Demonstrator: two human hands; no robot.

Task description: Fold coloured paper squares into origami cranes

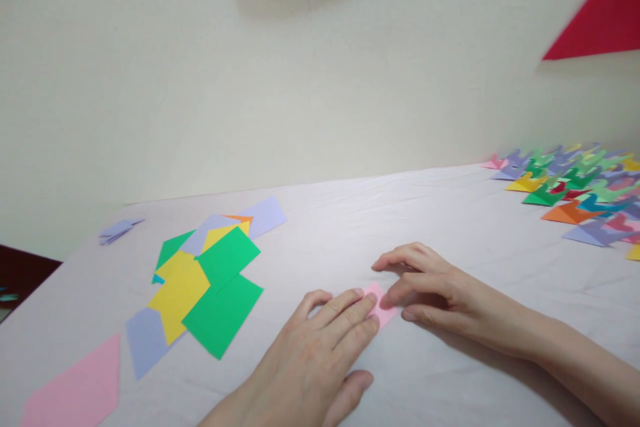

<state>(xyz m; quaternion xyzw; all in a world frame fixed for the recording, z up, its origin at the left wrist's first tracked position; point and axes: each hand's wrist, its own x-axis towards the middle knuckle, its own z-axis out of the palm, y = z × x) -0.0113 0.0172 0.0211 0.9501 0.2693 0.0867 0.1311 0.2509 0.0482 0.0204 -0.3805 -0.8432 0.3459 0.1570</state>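
Note:
A small piece of pink folded paper [376, 292] lies on the cloth-covered surface in front of me, partly hidden under my fingers. My left hand [333, 347] rests flat, its fingertips pressing the paper's left side, with the thumb apart. From the right, my right hand [430, 290] reaches in with fingers spread and slightly bent. Its middle fingertip is at the paper's right side, while the index finger and thumb stay off it. Neither hand grips the paper between its fingers.
Loose coloured sheets, among them a green one [223, 317] and a pink one [75, 387], lie at the left. A lilac folded piece [117, 232] is farther back. Rows of folded paper figures [573, 212] stand at the right. Behind is a pale wall [300, 93].

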